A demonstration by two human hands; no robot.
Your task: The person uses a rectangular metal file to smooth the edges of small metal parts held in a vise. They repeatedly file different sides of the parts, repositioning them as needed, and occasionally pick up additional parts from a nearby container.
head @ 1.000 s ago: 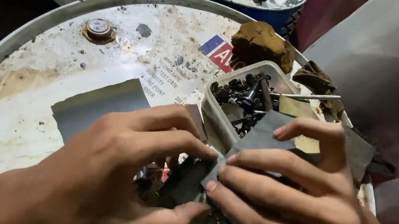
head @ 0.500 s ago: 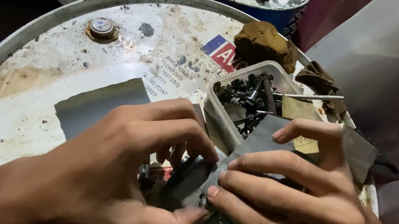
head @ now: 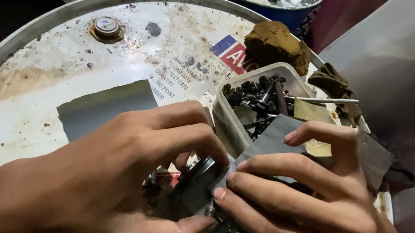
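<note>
Sandpaper (head: 271, 139) stays pinched; left hand (head: 123, 175) has tilted the dark disc (head: 199, 180).

Rust-stained painted metal drum top (head: 54, 84) at left; matt grey sandpaper sheet (head: 101, 106); translucent plastic tub (head: 230, 117) holding dark, dull metal bolts (head: 256, 97); rough brown rag (head: 274, 43) at upper centre.

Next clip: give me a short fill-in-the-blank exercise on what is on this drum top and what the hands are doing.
1. Both hands, the left hand and the right hand, grip a dark metal part wrapped in a ____ sheet.
2. The plastic tub holds dark ____.
3. Another grey sheet lies flat on the white ____ top.
4. The brown lump sits ____ the tub, farther from the person.

Missing words: grey; bolts; drum; behind
</note>
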